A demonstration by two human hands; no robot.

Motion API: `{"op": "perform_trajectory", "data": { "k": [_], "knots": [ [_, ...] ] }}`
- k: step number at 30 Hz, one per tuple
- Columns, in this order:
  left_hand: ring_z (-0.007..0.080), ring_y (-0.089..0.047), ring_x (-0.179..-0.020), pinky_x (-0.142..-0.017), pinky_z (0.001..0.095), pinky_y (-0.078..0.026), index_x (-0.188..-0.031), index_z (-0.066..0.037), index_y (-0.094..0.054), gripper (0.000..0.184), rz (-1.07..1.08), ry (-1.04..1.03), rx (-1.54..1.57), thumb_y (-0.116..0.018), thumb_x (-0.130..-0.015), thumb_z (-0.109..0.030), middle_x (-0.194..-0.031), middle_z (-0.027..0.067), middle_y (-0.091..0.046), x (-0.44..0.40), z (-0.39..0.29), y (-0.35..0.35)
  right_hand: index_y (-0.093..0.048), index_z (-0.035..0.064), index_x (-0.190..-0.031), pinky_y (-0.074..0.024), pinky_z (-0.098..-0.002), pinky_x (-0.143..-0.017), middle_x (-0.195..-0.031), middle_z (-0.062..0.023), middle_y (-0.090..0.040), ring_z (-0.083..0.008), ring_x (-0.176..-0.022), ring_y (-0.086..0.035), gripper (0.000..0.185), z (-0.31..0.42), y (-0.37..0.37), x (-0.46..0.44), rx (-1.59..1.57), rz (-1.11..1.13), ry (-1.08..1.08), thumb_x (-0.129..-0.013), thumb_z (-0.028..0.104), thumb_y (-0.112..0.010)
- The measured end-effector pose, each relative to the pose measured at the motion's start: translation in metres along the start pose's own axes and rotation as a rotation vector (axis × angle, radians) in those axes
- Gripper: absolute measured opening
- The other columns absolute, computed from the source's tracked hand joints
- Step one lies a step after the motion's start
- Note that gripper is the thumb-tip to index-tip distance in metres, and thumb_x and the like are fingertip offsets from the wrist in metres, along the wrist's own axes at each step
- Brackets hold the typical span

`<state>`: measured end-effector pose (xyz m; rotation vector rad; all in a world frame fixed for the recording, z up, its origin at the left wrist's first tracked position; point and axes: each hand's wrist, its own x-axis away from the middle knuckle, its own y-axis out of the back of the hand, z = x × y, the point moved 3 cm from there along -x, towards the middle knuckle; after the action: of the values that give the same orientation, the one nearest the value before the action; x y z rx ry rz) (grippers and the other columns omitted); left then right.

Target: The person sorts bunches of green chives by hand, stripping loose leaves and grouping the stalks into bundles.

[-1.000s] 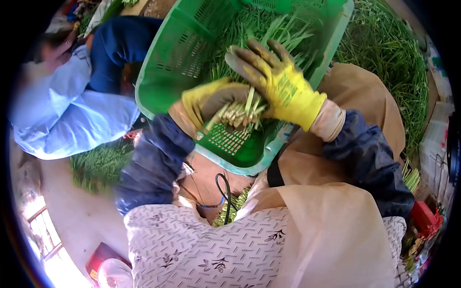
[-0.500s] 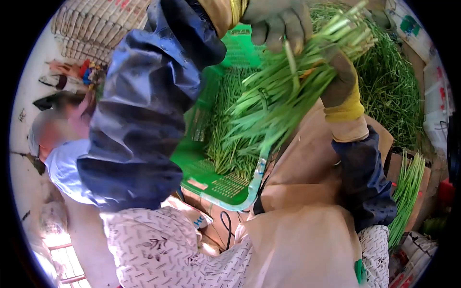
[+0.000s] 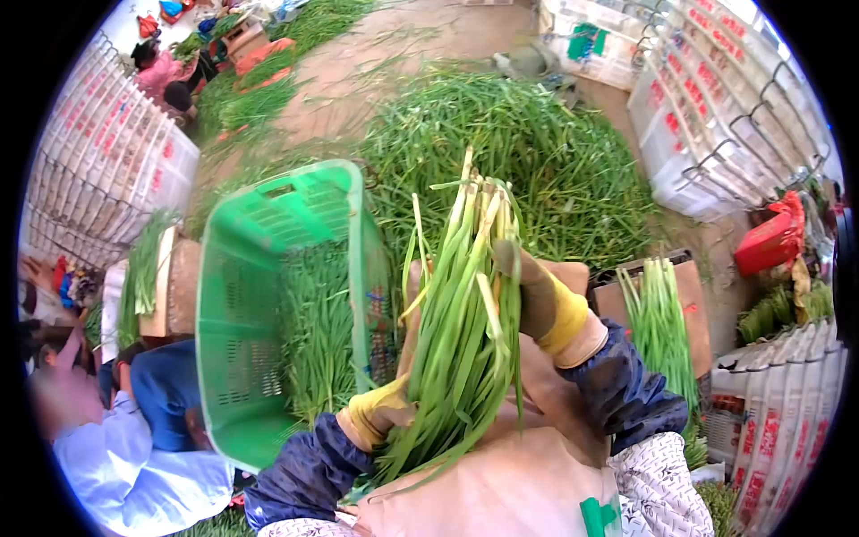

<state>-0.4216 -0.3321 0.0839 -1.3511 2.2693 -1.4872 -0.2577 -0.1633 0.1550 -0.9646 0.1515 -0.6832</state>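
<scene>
The right hand (image 3: 541,300), in a yellow glove with a dark palm, has its grip closed on the right side of a bundle of leafy green stalks (image 3: 465,304); the left hand (image 3: 380,412), gloved alike, touches the bundle's lower left side, its fingers partly hidden, so I cannot tell how far that grip is closed. The bundle stands in front of the person's tan apron (image 3: 492,488), its pale stem ends up and its leaves hanging down between the two dark blue sleeves (image 3: 640,376). Just to the left is a green plastic crate (image 3: 237,313) with perforated walls, more greens (image 3: 318,331) lying inside along its right side. To the right, a row of stalks (image 3: 662,322) lies on a brown board (image 3: 702,331). Beyond the hands, a broad heap of loose greens (image 3: 510,170) covers part of the floor (image 3: 429,31). White slatted crates (image 3: 716,107) with red markings stand at both edges of the view. At lower left is a person in a light blue garment (image 3: 152,456); farther off at upper left, another in pink (image 3: 161,76).
</scene>
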Motion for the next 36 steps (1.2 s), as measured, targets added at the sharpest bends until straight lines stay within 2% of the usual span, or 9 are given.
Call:
{"op": "perform_trajectory", "data": {
  "k": [8,10,13,16,19,26,28,32,36],
  "knots": [
    [0.0189,-0.058,-0.110,-0.095,0.0320,-0.046,-0.134,0.000,-0.047,0.083,-0.003,0.047,0.071,-0.085,-0.061,-0.005,-0.124,0.0098,-0.060,-0.011,0.013,0.004,-0.053,0.0105,-0.130,-0.0477,-0.0403,-0.094,-0.128,-0.0116,-0.058,-0.0248,-0.115,-0.056,0.058,0.108,0.056,-0.013,0.126,0.176,0.182,-0.096,0.055,-0.041],
    [0.0191,-0.058,-0.111,-0.095,0.0322,-0.046,-0.134,0.000,-0.047,0.084,0.002,0.080,0.110,-0.085,-0.059,-0.004,-0.125,0.0099,-0.060,-0.018,0.004,0.002,-0.040,0.0042,-0.139,-0.0462,-0.0399,-0.098,-0.139,-0.0151,-0.048,-0.0252,-0.120,-0.053,0.065,0.118,0.047,-0.023,0.504,-0.039,0.354,-0.097,0.055,-0.038],
    [0.0196,-0.049,-0.119,-0.101,0.0329,-0.038,-0.138,-0.002,-0.041,0.084,0.039,0.094,0.177,-0.082,-0.064,-0.009,-0.133,0.0082,-0.051,-0.014,0.009,0.006,-0.038,0.0048,-0.140,-0.0438,-0.0415,-0.099,-0.132,-0.0143,-0.053,-0.0262,-0.119,-0.052,0.063,0.085,0.015,-0.022,1.349,0.161,0.136,-0.099,0.052,-0.034],
    [0.0203,-0.024,-0.142,-0.117,0.0342,-0.014,-0.150,-0.011,-0.025,0.083,0.238,-0.048,0.245,-0.071,-0.083,-0.025,-0.155,0.0030,-0.026,-0.011,0.029,0.021,-0.034,0.0059,-0.142,-0.0429,-0.0442,-0.097,-0.127,-0.0146,-0.055,-0.0323,-0.116,-0.051,0.068,0.106,0.086,-0.025,0.735,-0.231,0.239,-0.096,0.057,-0.038],
    [0.0231,-0.035,-0.133,-0.109,0.0372,-0.028,-0.145,-0.008,-0.032,0.070,0.200,-0.166,0.302,-0.066,-0.087,-0.028,-0.146,0.0081,-0.036,-0.006,0.016,0.014,-0.034,0.0106,-0.141,-0.0452,-0.0455,-0.094,-0.127,-0.0158,-0.054,-0.0319,-0.108,-0.056,0.070,0.115,0.106,0.019,0.462,-0.720,0.389,-0.094,0.062,-0.038],
    [0.0340,-0.051,-0.120,-0.098,0.0452,-0.047,-0.142,-0.001,-0.036,0.069,0.368,-0.529,0.448,-0.055,-0.092,-0.046,-0.137,0.0229,-0.047,-0.071,-0.086,-0.009,-0.036,0.0078,-0.142,-0.0456,-0.0436,-0.095,-0.124,-0.0143,-0.059,-0.0271,-0.112,-0.057,0.095,0.007,0.053,0.073,0.582,-0.047,0.076,-0.082,0.081,-0.028],
    [0.0346,-0.054,-0.116,-0.095,0.0448,-0.049,-0.140,0.000,-0.038,0.071,0.591,-0.609,0.404,-0.055,-0.091,-0.049,-0.133,0.0246,-0.049,-0.092,-0.107,-0.001,-0.029,0.0052,-0.146,-0.0413,-0.0437,-0.101,-0.136,-0.0142,-0.049,-0.0266,-0.118,-0.053,0.094,-0.012,0.047,0.073,0.560,-0.004,-0.009,-0.084,0.075,-0.039],
    [0.0296,-0.062,-0.102,-0.089,0.0400,-0.053,-0.131,-0.001,-0.048,0.063,0.314,-0.747,0.178,-0.063,-0.087,-0.043,-0.119,0.0191,-0.059,-0.110,-0.134,0.010,-0.023,0.0034,-0.148,-0.0397,-0.0410,-0.103,-0.143,-0.0141,-0.041,-0.0259,-0.124,-0.048,0.079,-0.006,0.038,0.066,0.541,-0.031,0.137,-0.092,0.047,-0.056],
    [0.0239,-0.057,-0.113,-0.096,0.0391,-0.047,-0.127,-0.002,-0.053,0.046,0.093,-0.688,0.323,-0.060,-0.088,-0.026,-0.125,0.0118,-0.058,-0.114,-0.145,-0.005,-0.049,0.0000,-0.127,-0.0445,-0.0330,-0.095,-0.125,-0.0145,-0.057,-0.0208,-0.111,-0.055,0.059,-0.007,-0.031,0.032,0.958,-0.201,-0.044,-0.078,0.023,-0.073]
  ]
}}
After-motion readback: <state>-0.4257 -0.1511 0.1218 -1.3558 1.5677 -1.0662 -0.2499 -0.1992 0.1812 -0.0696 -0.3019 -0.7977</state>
